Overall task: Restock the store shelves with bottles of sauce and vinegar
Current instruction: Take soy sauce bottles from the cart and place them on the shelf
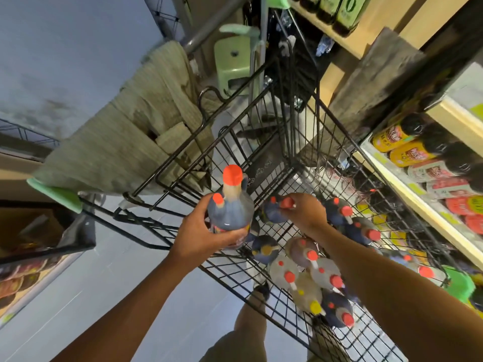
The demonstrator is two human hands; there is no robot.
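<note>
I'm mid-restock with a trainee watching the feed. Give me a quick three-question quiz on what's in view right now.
1. True or false: the left hand holds a dark bottle with a red cap, lifted above the wire cart.
2. What is the right hand doing? A) resting on the shelf B) taking a grip on the neck of a second dark bottle in the cart C) hanging idle
3. Fill in: the pale bottles stand in the ___.

Key: 1 true; 2 B; 3 cart.
</note>
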